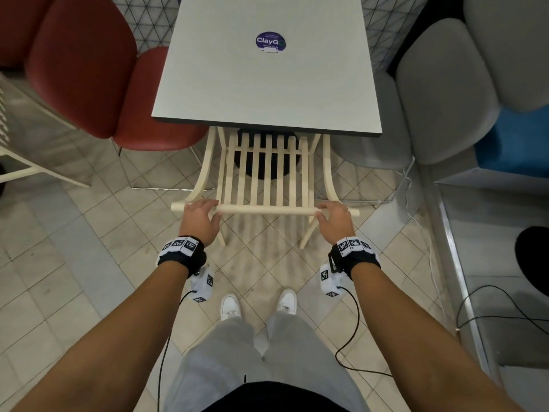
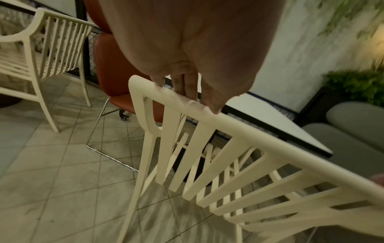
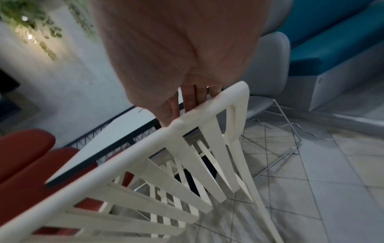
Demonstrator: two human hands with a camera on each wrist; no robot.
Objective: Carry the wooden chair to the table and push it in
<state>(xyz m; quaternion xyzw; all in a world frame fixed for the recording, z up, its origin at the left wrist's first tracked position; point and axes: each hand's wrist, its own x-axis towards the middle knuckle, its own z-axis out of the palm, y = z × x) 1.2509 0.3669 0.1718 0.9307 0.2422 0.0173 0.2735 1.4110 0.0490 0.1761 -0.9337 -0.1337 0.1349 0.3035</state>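
Note:
The cream slatted wooden chair (image 1: pixel 264 173) stands on the tiled floor facing the grey table (image 1: pixel 267 84), with the front of its seat under the table's near edge. My left hand (image 1: pixel 200 218) holds the left end of the top rail, fingers over the far side and thumb on the near side. My right hand (image 1: pixel 334 221) holds the right end the same way. In the left wrist view the left hand (image 2: pixel 187 49) lies over the chair (image 2: pixel 249 136) rail; in the right wrist view the right hand (image 3: pixel 176 49) lies over the chair (image 3: pixel 145 148) rail.
A red padded chair (image 1: pixel 89 69) stands left of the table and a grey one (image 1: pixel 439 99) to the right, both close to the cream chair. Behind the grey one is a blue bench (image 1: pixel 511 144). Another cream chair (image 2: pixel 41 49) stands far left. Cables (image 1: pixel 505 316) lie on the right floor.

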